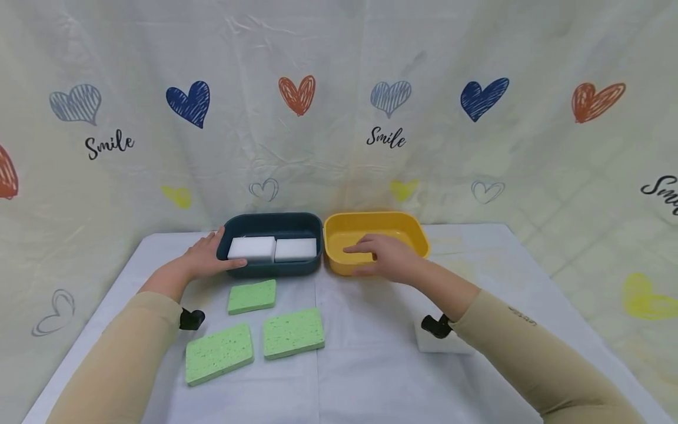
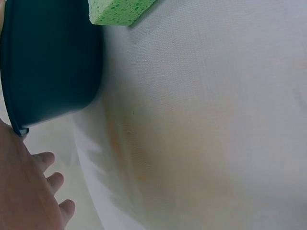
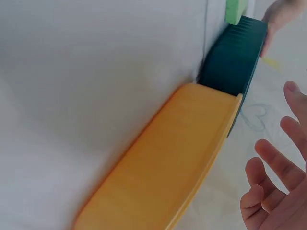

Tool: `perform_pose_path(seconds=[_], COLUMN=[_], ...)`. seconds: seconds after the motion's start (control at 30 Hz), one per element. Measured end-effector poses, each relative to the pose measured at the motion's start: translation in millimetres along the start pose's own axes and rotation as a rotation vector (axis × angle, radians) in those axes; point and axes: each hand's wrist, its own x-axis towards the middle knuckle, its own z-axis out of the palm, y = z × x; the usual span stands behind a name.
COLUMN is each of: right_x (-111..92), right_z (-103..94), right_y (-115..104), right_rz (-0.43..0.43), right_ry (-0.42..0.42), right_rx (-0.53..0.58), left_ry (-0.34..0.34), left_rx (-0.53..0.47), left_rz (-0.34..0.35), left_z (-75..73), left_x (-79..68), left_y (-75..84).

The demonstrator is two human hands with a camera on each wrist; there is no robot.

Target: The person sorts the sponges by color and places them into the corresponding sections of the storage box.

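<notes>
Nearest: tan sleeves (image 1: 113, 359), two, one per forearm, with a black device (image 1: 192, 319) at each wrist.

On the white cloth (image 1: 360, 377), left of centre: green sponge (image 1: 219, 354), flat, slightly askew; second green sponge (image 1: 293, 333), flat, just right of the first; third green sponge (image 1: 252, 296), flat, farther back, near the blue bin. Right of centre: white block (image 1: 445, 344), partly hidden under the right forearm.

Left hand (image 1: 203, 259): at left end of the blue bin; fingers spread rather than curled, thumb along the front rim. Right hand (image 1: 389, 256): over the yellow bin; fingers parted and loosely bent, grip slack. Contact with the rim: impossible to tell.

Behind: blue bin (image 1: 281, 269), upright, containing two white blocks (image 1: 252, 249), side by side; yellow bin (image 1: 339, 262), upright, just right of it.

Farthest: pale backdrop (image 1: 339, 35), printed with coloured hearts and "Smile".
</notes>
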Motion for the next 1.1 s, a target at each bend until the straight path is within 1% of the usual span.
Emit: perform_pose_path(seconds=[0.13, 0.2, 0.33, 0.47, 0.57, 0.7, 0.83, 0.97, 1.1], right_x=[-34, -52, -85, -114, -132, -150, -165, -177, -184], right_z=[-1.0, -0.5, 2.1, 4.4, 5.2, 7.4, 11.3, 15.1, 17.4], right_y=[14, 22, 38, 55, 68, 82, 91, 98, 103], right_rz=[0.034, 0.052, 0.063, 0.091, 0.130, 0.165, 0.194, 0.225, 0.243], right_ry=[-0.001, -0.003, 0.001, -0.006, -0.012, -0.009, -0.019, -0.071, -0.130], right_rx=[0.017, 0.007, -0.009, 0.017, 0.041, 0.055, 0.060, 0.069, 0.085], left_ry=[-0.004, -0.005, -0.003, 0.007, 0.007, 0.003, 0.011, 0.021, 0.017], left_rx=[-0.007, -0.006, -0.003, -0.004, -0.009, -0.016, -0.034, -0.043, -0.039], left_rz=[-0.007, -0.005, 0.003, 0.009, 0.011, 0.015, 0.018, 0.024, 0.018], left_z=[0.3, -0.4, -1.9, -2.6, -1.6, -0.6, -1.1, -1.2, -1.2], left_x=[-1.0, -1.7, -2.9, -3.2, -2.2, -2.2, -4.5, -4.7, -4.3], left_y=[0.5, 1.4, 2.9, 2.8, 1.7, 0.4, 2.5, 3.3, 2.8])
